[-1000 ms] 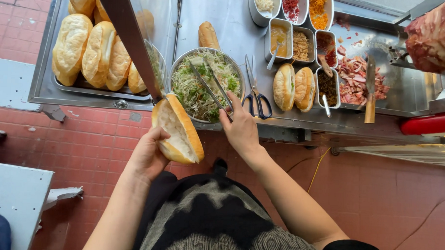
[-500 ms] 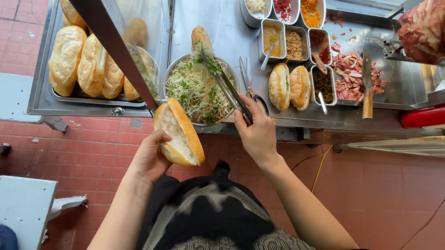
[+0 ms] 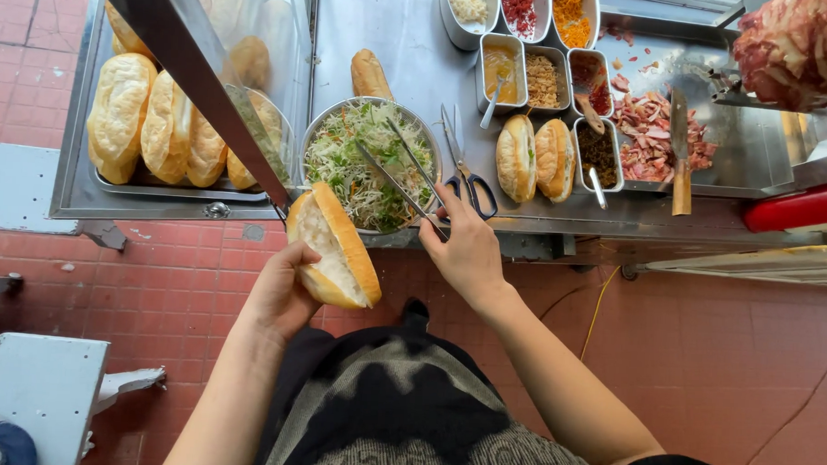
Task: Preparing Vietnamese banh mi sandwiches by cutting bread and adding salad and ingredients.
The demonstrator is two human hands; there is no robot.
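My left hand (image 3: pixel 281 290) holds a split-open bread roll (image 3: pixel 335 246), cut side up, just in front of the counter edge. My right hand (image 3: pixel 463 245) grips the handles of metal tongs (image 3: pixel 399 175), whose tips reach into a round metal bowl (image 3: pixel 318 126) of shredded green and white salad (image 3: pixel 365 162). The bowl stands on the steel counter (image 3: pixel 397 39) right beyond the roll.
Scissors (image 3: pixel 466 170) lie right of the bowl. Two filled rolls (image 3: pixel 533 157) sit beside small metal tubs of fillings (image 3: pixel 538 76). Chopped meat (image 3: pixel 660 136) and a knife (image 3: pixel 680 155) lie further right. A glass case holds several loaves (image 3: pixel 147 127). Red brick floor lies below.
My right hand has taken hold of the tongs in the salad bowl. The view has shifted slightly; the roll in my left hand stays by the bowl's near rim.
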